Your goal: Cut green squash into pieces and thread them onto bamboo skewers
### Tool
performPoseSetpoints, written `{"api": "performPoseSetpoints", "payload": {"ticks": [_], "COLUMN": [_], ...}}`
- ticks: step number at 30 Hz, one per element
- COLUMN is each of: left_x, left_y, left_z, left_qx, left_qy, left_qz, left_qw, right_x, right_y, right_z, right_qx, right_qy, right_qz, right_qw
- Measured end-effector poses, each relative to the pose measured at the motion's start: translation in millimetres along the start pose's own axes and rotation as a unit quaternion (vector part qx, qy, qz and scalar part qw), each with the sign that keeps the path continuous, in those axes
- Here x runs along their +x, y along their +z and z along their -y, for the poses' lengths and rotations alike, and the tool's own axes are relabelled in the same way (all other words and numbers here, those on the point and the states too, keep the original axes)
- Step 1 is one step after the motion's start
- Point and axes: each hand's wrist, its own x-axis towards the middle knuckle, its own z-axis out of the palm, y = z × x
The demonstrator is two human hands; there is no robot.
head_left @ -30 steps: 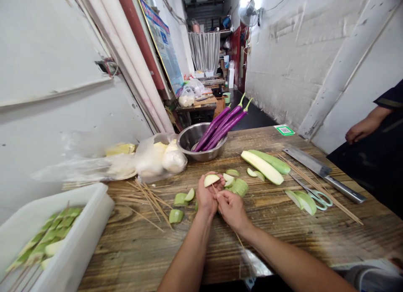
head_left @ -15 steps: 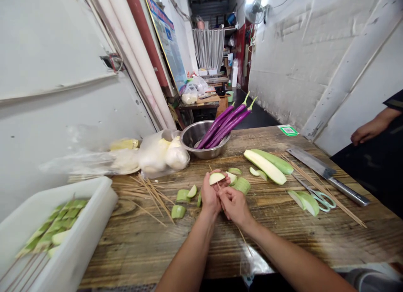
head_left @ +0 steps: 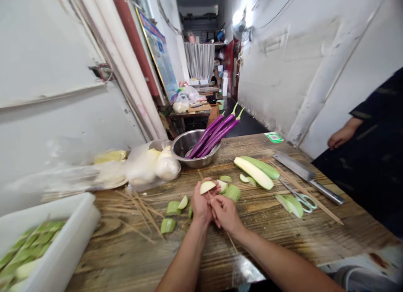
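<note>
In my left hand (head_left: 201, 206) rests a half-round zucchini slice (head_left: 208, 186), pale inside with a green rim, held up by the fingers. My right hand (head_left: 224, 211) pinches a thin bamboo skewer (head_left: 232, 244) just below that slice. The skewer's tail slants down toward the table's front edge, and its tip appears at the slice; how deep it goes is hidden. Cut zucchini chunks (head_left: 233, 193) lie right behind my right hand. More zucchini pieces (head_left: 173, 208) sit to the left of my left hand.
Loose skewers (head_left: 141, 210) and a white tub (head_left: 74, 229) of skewered green slices lie left. A steel bowl (head_left: 179, 151) holds purple eggplants (head_left: 217, 134). Rightward are zucchini halves (head_left: 255, 172), scissors (head_left: 304, 202) and a cleaver (head_left: 296, 168). Another person's hand (head_left: 341, 136) hangs beyond the table.
The whole view has swung a little right and up, so things sit further left and lower. My hands keep the same hold on slice and skewer. The other person shows more.
</note>
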Motion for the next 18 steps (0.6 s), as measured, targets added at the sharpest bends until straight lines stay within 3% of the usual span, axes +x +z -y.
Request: {"api": "performPoseSetpoints", "payload": {"ticks": [2,7,13,16,18], "left_x": [3.4,3.7,-4.8,-5.8,-6.7], "left_y": [0.3,0.8,6.4,4.1,0.4], "left_z": [-3.4,-1.1,-2.1,-4.6,-3.7], "left_qx": [-0.006,0.037,0.157,0.214,0.244], "left_qy": [0.008,-0.001,0.042,0.030,0.017], "left_qz": [-0.006,0.001,-0.046,-0.044,-0.037], "left_qw": [1.000,0.999,0.986,0.975,0.969], "right_x": [0.5,3.7,6.9,4.9,-4.3], "right_y": [1.7,0.5,7.8,17.3,4.9], "right_z": [-1.4,-6.9,-21.0,-8.2,18.1], "right_qx": [0.013,-0.069,-0.130,-0.121,-0.115], "right_qy": [-0.001,-0.086,-0.075,-0.079,-0.077], "right_qz": [0.007,-0.066,-0.087,-0.088,-0.088], "right_qw": [1.000,0.992,0.985,0.986,0.986]}}
